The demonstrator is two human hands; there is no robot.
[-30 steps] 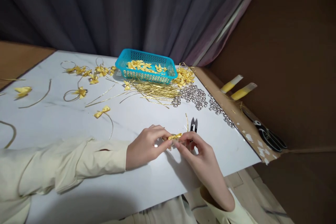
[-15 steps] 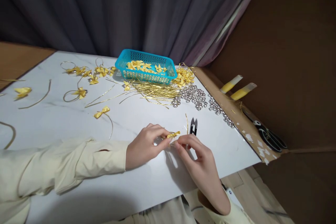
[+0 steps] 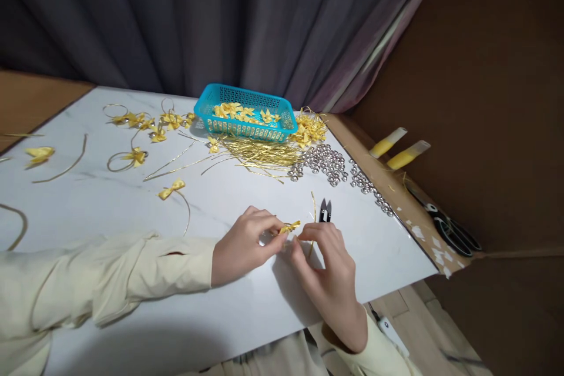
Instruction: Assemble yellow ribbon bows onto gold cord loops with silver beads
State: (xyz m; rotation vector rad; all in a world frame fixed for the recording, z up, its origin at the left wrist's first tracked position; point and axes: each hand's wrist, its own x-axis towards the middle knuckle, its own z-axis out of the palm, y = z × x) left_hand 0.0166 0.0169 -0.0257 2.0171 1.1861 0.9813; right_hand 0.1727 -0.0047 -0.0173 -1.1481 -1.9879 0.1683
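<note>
My left hand (image 3: 247, 247) pinches a small yellow ribbon bow (image 3: 291, 227) between thumb and fingertips, just above the white table. A bit of gold cord shows by the bow, partly hidden by the fingers. Close to its right side, my right hand (image 3: 328, 273) has thumb and index finger drawn together; what lies between them is too small to make out. Behind the right fingers are black thread snips (image 3: 325, 211) and a short gold cord (image 3: 313, 208). Another yellow bow with a cord tail (image 3: 171, 189) lies left of the hands.
A blue basket (image 3: 244, 97) of yellow bows stands at the back. Before it lie gold cords (image 3: 264, 151) and silver rings (image 3: 328, 161). Finished-looking bows with loops (image 3: 134, 156) are at left. Black scissors (image 3: 449, 229) and two yellow tubes (image 3: 408, 154) sit on the right edge.
My right hand has shifted slightly left, its fingers turning close to the bow. The short gold cord and snips show differently behind it. My left hand stays almost still with the bow.
</note>
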